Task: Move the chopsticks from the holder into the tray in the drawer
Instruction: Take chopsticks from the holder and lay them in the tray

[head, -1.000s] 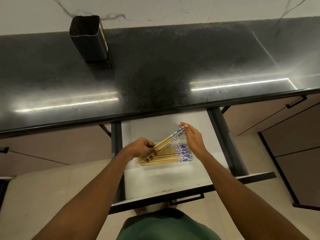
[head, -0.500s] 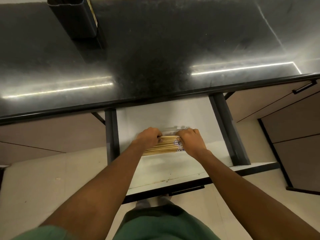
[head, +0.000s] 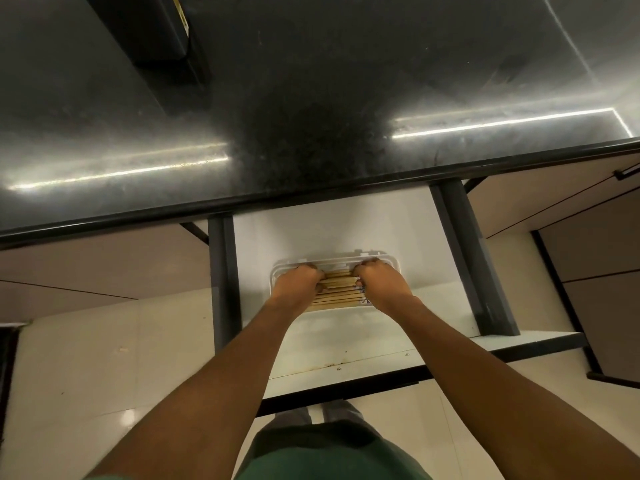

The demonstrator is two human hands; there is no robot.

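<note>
The drawer stands pulled out below the front edge of the dark counter; its floor is white and its side rails are dark grey. A white tray with rounded corners lies on the drawer floor, near the middle. The chopsticks lie flat inside the tray, side by side and running left to right; they are pale wood, with a trace of blue pattern just showing at their right ends.

Both hands are down in the tray, knuckles up, one at each end of the bundle. The left hand covers the plain ends; its grip is closed, with the fingers curled down over the sticks. The right hand covers the patterned ends; its grip is closed the same way, with the fingers bent over the sticks and the fingertips hidden. Only the middle stretch of the chopsticks shows between the two hands.

The holder, a black square tube, stands on the counter at far left, well apart from the drawer; its top is cut off by the edge of the view. Two bright strips of light reflect off the counter; beige cabinet doors flank the drawer, and pale floor tiles lie below.
</note>
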